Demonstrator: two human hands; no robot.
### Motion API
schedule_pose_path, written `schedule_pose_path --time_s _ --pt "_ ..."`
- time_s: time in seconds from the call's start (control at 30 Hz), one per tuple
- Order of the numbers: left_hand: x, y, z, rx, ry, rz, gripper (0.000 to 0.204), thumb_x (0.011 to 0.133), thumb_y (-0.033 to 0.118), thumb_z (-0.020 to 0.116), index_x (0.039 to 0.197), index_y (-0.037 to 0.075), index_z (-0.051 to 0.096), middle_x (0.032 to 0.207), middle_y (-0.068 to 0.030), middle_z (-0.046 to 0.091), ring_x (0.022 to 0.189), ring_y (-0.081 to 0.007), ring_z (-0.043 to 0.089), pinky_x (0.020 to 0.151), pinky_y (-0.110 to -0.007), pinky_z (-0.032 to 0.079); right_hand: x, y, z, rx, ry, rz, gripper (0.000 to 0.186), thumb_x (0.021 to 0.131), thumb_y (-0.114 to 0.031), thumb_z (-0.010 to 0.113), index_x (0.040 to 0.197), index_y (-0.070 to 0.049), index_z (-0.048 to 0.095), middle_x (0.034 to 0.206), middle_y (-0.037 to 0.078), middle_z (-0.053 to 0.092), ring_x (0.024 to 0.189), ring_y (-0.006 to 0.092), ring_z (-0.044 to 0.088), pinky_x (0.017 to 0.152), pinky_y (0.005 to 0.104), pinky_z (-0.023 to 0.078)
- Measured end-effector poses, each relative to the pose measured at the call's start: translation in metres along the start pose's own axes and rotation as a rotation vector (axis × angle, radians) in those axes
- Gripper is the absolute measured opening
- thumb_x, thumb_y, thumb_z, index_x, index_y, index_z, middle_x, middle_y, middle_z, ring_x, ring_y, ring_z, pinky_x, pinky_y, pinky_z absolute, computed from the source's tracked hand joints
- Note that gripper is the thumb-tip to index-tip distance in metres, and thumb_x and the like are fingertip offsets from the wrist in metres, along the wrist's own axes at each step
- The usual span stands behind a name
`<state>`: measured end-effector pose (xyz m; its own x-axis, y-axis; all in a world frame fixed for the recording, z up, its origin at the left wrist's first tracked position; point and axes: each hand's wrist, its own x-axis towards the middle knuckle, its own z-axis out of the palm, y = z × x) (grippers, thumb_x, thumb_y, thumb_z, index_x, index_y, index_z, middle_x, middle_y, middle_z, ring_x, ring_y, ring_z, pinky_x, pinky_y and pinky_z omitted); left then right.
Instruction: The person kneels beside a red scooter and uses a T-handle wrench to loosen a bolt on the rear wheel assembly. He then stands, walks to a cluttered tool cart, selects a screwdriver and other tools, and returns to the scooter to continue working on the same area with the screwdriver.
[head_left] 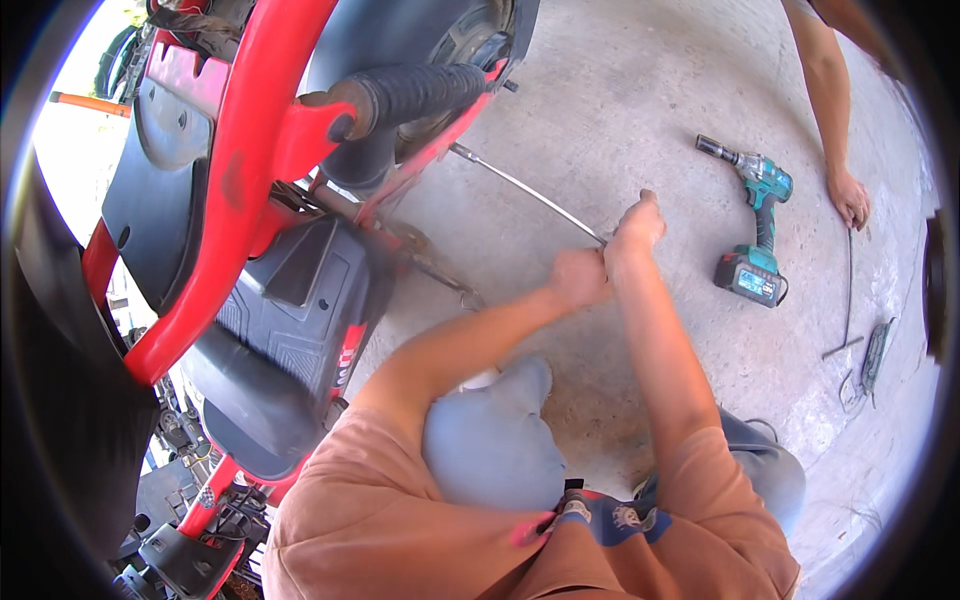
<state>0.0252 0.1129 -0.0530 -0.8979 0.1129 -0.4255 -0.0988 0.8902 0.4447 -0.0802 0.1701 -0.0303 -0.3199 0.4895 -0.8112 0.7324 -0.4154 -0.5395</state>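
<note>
Both my hands are closed together at the near end of a long-shafted socket wrench (530, 190). My left hand (580, 277) is a fist pressed against my right hand (637, 225), which wraps over the wrench's end; its handle is hidden in the fingers. The slim chrome shaft slants up and left to a socket tip at the red lower suspension arm (440, 140) of a red-framed vehicle. What the socket sits on cannot be made out. Above that arm are a black coil shock absorber (415, 95) and a dark wheel (480, 35).
A teal cordless impact wrench (765, 190) with a long socket lies on the concrete floor to my right. Another person's hand (848, 198) holds a T-handle wrench (850, 290) farther right. The vehicle's red tube frame (235, 200) and black footwell (300, 290) fill the left side.
</note>
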Motion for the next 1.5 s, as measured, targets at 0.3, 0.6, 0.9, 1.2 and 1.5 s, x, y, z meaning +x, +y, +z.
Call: schedule_pose_path --time_s 0.3,0.6,0.9,1.2,1.5 --pt "-0.008 -0.01 0.005 -0.086 0.054 -0.06 0.034 0.083 0.036 0.061 0.079 0.002 0.063 0.073 -0.0149 0.066 0.059 -0.031 0.063 0.052 -0.043 0.048 0.052 0.021 -0.004 0.057 -0.579 0.394 0.04 0.096 -0.026 0.048 0.061 -0.017 0.03 0.05 -0.004 0.024 0.041 0.0101 0.022 0.037 0.0264 0.017" --pt "-0.002 0.013 -0.017 -1.216 -0.288 -0.567 0.028 0.088 0.027 0.058 0.093 -0.001 0.057 0.067 -0.0107 0.06 0.053 -0.0199 0.061 0.047 -0.036 0.049 0.081 0.022 0.018 -0.127 -0.563 0.293 0.028 0.093 -0.023 0.048 0.069 -0.009 0.041 0.054 0.002 0.033 0.041 0.0149 0.028 0.036 0.0319 0.024" --pt "-0.015 0.016 -0.028 -0.598 -0.184 -0.336 0.031 0.089 0.025 0.057 0.103 -0.003 0.06 0.078 -0.0192 0.067 0.062 -0.0297 0.066 0.056 -0.042 0.053 0.044 0.029 0.009 -0.206 -0.259 -0.016 0.023 0.085 -0.024 0.046 0.083 -0.002 0.052 0.063 0.013 0.05 0.048 0.0248 0.047 0.044 0.0405 0.035" --pt "-0.015 -0.001 -0.007 -0.453 -0.054 -0.185 0.036 0.086 0.027 0.061 0.105 -0.003 0.06 0.093 -0.0254 0.067 0.091 -0.0395 0.065 0.08 -0.046 0.05 0.017 0.022 0.003 -0.098 -0.276 0.055 0.028 0.091 -0.025 0.049 0.069 -0.011 0.039 0.056 0.001 0.031 0.045 0.0132 0.028 0.042 0.0312 0.024" --pt "-0.029 0.035 -0.024 -0.774 -0.384 -0.087 0.032 0.089 0.021 0.064 0.11 -0.001 0.054 0.09 -0.017 0.067 0.083 -0.0207 0.067 0.07 -0.035 0.055 0.037 -0.021 -0.055 0.0 -0.719 0.147 0.037 0.098 -0.03 0.045 0.065 -0.019 0.03 0.052 -0.006 0.021 0.041 0.0086 0.017 0.037 0.0265 0.012"
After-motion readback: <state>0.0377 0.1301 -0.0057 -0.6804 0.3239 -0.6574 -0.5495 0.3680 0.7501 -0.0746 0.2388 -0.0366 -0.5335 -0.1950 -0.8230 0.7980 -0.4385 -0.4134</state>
